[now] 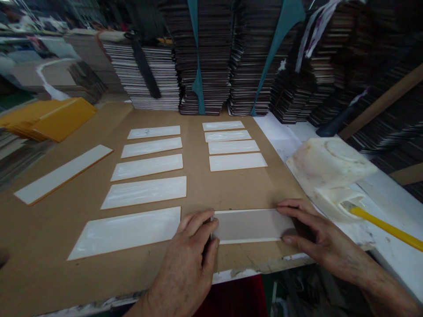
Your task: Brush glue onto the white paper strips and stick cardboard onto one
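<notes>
A grey board strip (249, 225) lies on a slightly larger white strip near the table's front edge. White shows along its long sides. My left hand (193, 248) has its fingers closed at the strip's left end. At the right end, my right hand (312, 233) holds it between the thumb below and the fingers above. Just left of my left hand is a large white, orange-edged strip (128, 232) with a glossy, streaky face. Behind it, several similar strips (145, 191) lie in a column, and several shorter ones (238, 162) form another at right.
A single white strip (62, 174) lies slanted at left, near yellow folded sheets (62, 116). Tall stacks of dark boards (211, 57) stand along the back. At right are a stained white plastic container (327, 163) and a yellow-handled tool (386, 224). The brown tabletop (194, 154) ends close to me.
</notes>
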Motion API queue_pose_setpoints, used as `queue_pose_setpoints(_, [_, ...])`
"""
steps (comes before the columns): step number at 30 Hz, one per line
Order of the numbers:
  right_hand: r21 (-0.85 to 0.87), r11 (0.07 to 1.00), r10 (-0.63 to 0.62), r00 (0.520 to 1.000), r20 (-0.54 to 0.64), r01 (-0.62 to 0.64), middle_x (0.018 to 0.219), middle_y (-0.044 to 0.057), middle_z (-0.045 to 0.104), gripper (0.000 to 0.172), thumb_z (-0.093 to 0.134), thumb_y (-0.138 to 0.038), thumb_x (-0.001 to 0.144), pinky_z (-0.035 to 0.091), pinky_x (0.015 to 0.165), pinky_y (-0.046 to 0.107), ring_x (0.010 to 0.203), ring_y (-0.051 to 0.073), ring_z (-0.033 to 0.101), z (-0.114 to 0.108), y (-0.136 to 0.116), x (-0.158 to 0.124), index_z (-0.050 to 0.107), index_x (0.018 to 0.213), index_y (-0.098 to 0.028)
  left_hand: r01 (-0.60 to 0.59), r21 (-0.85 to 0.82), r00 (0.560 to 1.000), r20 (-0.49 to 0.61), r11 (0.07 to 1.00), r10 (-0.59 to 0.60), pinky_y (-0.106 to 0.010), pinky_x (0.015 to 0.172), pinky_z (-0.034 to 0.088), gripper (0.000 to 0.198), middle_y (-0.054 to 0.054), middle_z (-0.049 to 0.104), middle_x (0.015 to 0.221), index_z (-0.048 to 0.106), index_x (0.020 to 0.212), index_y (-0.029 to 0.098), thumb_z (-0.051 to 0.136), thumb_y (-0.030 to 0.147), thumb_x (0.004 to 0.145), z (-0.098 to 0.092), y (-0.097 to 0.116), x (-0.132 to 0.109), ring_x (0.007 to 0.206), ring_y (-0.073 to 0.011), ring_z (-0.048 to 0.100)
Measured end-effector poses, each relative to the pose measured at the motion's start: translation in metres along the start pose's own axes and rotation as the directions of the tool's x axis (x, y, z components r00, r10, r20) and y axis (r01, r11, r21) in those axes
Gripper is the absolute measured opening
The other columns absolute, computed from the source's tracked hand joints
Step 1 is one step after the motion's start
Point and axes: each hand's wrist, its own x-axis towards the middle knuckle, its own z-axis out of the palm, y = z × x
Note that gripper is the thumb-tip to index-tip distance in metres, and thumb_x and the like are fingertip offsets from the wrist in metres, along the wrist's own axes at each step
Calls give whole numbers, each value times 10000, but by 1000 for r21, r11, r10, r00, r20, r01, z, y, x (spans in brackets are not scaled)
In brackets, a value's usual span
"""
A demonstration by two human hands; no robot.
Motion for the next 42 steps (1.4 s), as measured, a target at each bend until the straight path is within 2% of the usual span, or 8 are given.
queue_pose_setpoints(9, [-7, 1000, 2, 999, 36, -1, 1432, 31, 470, 405, 619, -366, 917, 391, 1150, 430, 1345, 235, 433, -1, -2, -3, 561, 1314, -312, -37, 44, 999, -25, 998, 38, -497, 956, 572, 269, -97, 633, 1261, 630, 1147, 192, 494, 150, 919, -1, 1, 2, 1156, -260, 573])
queue_pose_setpoints(20, [-49, 998, -30, 999, 22, 31, 1422, 20, 475, 417, 599, -330, 918, 387, 1149, 484, 1337, 235, 433, 3, 0, 0, 536, 1330, -332, -41, 85, 999, -30, 996, 43, -501, 937, 586, 267, -102, 646, 1254, 645, 1138, 182, 500, 166, 915, -1, 1, 1, 1149, -265, 586])
queue_pose_setpoints(26, [-74, 994, -74, 997, 17, 75, 1424, 45, 469, 403, 559, -320, 950, 431, 1120, 490, 1330, 235, 440, 4, 1, -3, 520, 1351, -310, -50, 87, 997, -50, 995, 54, -477, 924, 590, 272, -96, 655, 1250, 651, 1137, 191, 515, 165, 902, -1, 0, 2, 1135, -266, 599])
queue_pose_setpoints(29, [-153, 982, -115, 993, 11, 115, 1423, 61, 469, 397, 522, -316, 974, 452, 1106, 499, 1324, 240, 444, 6, -1, -5, 504, 1370, -292, -56, 91, 997, -52, 994, 61, -468, 928, 587, 269, -90, 652, 1252, 644, 1137, 196, 517, 161, 903, 0, -1, 2, 1139, -261, 593])
queue_pose_setpoints(33, [-344, 917, -225, 974, -25, 203, 1405, 98, 471, 403, 447, -247, 997, 490, 1075, 499, 1298, 253, 447, 14, -9, -9, 483, 1398, -230, -77, 114, 996, -36, 990, 82, -463, 953, 571, 289, -97, 631, 1266, 626, 1169, 186, 506, 153, 909, 0, -1, 0, 1161, -259, 572])
queue_pose_setpoints(37, [-499, 826, -355, 929, -99, 263, 1283, 146, 523, 398, 409, -141, 976, 577, 968, 403, 1149, 234, 526, 25, -15, -14, 503, 1363, -137, -105, 175, 994, 5, 979, 106, -442, 995, 543, 316, -113, 585, 1296, 612, 1206, 163, 480, 132, 921, 0, 1, -2, 1199, -257, 530])
queue_pose_setpoints(39, [-541, 788, -397, 914, -82, 294, 1245, 155, 543, 402, 405, -100, 953, 593, 942, 376, 1110, 233, 549, 27, -16, -18, 524, 1337, -115, -133, 242, 991, 47, 961, 125, -435, 1007, 531, 354, -127, 566, 1302, 611, 1224, 135, 467, 98, 903, 0, 2, -2, 1211, -269, 510])
queue_pose_setpoints(42, [-616, 709, -466, 884, -44, 343, 1250, 167, 571, 455, 429, -51, 897, 596, 946, 419, 1151, 273, 554, 30, -18, -23, 542, 1334, -114, -234, 371, 971, 132, 899, 199, -448, 1047, 496, 448, -141, 590, 1272, 624, 1219, 77, 436, 14, 818, 1, 5, -2, 1226, -299, 492])
